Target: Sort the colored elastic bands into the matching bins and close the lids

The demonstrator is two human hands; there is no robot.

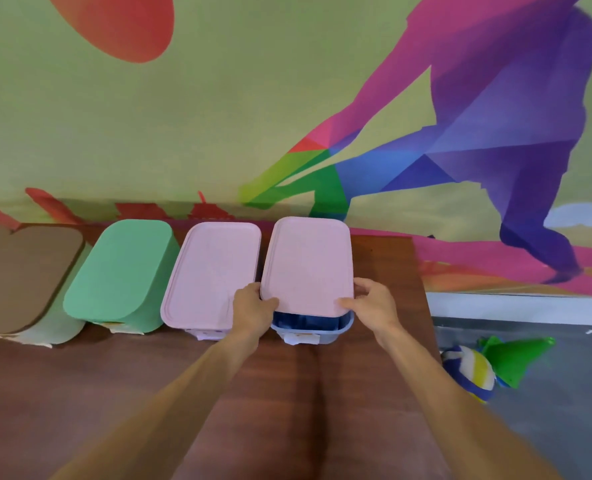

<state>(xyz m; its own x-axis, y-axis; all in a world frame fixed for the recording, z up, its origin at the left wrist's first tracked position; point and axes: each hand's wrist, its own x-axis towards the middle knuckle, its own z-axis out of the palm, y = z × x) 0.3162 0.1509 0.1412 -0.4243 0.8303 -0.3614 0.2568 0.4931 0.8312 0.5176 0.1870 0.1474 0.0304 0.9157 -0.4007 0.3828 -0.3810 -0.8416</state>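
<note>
I see both arms stretched toward 12 o'clock. Left hand [253, 306] and right hand [374, 301] pinch lid [308, 265] at its 7 and 5 o'clock corners, thumbs on top, over bin [313, 328].

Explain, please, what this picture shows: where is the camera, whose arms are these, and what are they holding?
There is no machine here: a person works with bare hands. The single picture comes from a camera worn on the head, looking down over the arms. The left hand and the right hand grip the near corners of a pink lid, which lies on a blue bin but leaves its near edge uncovered. On the brown table, further left, stand bins with a second pink lid, a green lid and a brown lid. A ball and a green cone lie on the floor at the right.
</note>
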